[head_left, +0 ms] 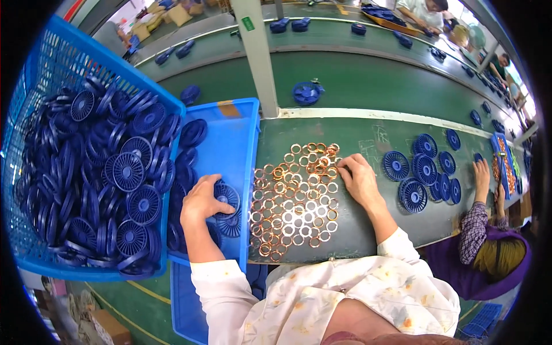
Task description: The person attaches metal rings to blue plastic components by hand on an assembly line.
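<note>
Head view: the left hand [201, 198] is over the blue tray [230, 141], half open, thumb and fingers curved around a blue grille [228, 197] near the tray's right edge; it touches the grille, but whether it grips it I cannot tell. Another grille lies partly beneath that one, toward the tray's near edge, and more are stacked along the tray's left edge. The right hand [359, 179] is at the green tabletop [356, 135], its fingers bent down, fingertips at the right side of a broad patch of copper rings [299, 204]; whether it has hold of a ring is hidden. The rings spread from the tabletop's left edge toward its middle, mostly flat, some piled up at the far right of the patch. Farther right, a group of loose grilles [424, 169] lies on the tabletop, a few overlapping. Left of the tray, a blue crate [109, 66] is heaped with more grilles. Beyond the tabletop's far edge runs a green belt [374, 75] with a fan part [307, 93] on it, near a pale post [256, 52]. Toward the tabletop's right end are a co-worker's hand [481, 178] and checked sleeve [474, 230].
</note>
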`<control>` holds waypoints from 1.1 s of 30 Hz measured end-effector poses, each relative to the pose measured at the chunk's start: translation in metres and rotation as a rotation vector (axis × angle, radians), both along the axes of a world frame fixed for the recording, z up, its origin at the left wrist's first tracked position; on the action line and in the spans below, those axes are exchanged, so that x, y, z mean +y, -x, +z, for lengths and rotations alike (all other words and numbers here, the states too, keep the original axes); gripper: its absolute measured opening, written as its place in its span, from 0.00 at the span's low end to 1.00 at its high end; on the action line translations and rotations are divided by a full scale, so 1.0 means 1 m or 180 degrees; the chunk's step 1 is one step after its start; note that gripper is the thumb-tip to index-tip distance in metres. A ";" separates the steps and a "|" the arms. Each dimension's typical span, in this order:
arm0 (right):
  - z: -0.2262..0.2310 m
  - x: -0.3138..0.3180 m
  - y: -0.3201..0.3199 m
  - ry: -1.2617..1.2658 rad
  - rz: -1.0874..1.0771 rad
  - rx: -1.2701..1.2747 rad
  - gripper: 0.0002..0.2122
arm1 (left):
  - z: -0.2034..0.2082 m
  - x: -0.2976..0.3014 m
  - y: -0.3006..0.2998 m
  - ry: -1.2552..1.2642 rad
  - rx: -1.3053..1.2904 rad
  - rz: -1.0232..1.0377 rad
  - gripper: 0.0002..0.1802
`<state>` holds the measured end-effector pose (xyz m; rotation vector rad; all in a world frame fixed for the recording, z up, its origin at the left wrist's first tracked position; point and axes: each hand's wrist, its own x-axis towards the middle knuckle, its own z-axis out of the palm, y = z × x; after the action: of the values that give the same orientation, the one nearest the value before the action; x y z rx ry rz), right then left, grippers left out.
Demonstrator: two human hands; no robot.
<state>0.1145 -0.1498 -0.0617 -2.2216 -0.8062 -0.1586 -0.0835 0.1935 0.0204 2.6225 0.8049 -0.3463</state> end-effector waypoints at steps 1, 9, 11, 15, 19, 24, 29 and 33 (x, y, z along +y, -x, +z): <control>0.000 -0.001 -0.002 0.0028 0.0023 0.0012 0.04 | 0.000 -0.005 -0.010 0.0015 0.0144 0.0062 0.58; 0.012 -0.011 0.003 -0.0791 -0.0643 0.0909 0.08 | -0.011 -0.015 -0.031 -0.0301 -0.1016 0.0073 0.40; 0.003 -0.016 -0.001 -0.1443 -0.0647 0.1589 0.08 | -0.016 -0.019 -0.039 -0.0466 -0.1198 0.0094 0.41; -0.002 -0.026 -0.002 -0.2403 -0.0256 0.2684 0.08 | -0.016 -0.031 -0.042 -0.0905 -0.1422 0.0093 0.40; 0.000 -0.036 0.005 -0.2632 -0.0016 0.3138 0.09 | -0.018 -0.023 -0.034 -0.0453 -0.0725 -0.0397 0.37; 0.001 -0.034 0.010 -0.2683 0.0164 0.3381 0.08 | -0.011 -0.032 -0.031 -0.0443 -0.0534 -0.0517 0.40; 0.018 -0.027 0.019 -0.2050 0.0271 0.2850 0.08 | -0.014 -0.031 -0.042 -0.0739 -0.0971 -0.0487 0.31; 0.030 -0.026 0.026 -0.2372 0.0386 0.2962 0.09 | -0.003 -0.033 -0.047 -0.0448 -0.2113 0.0266 0.14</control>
<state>0.0882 -0.1755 -0.0320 -1.2952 -0.2682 0.5234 -0.0369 0.1605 0.0174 2.5551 0.7094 0.5968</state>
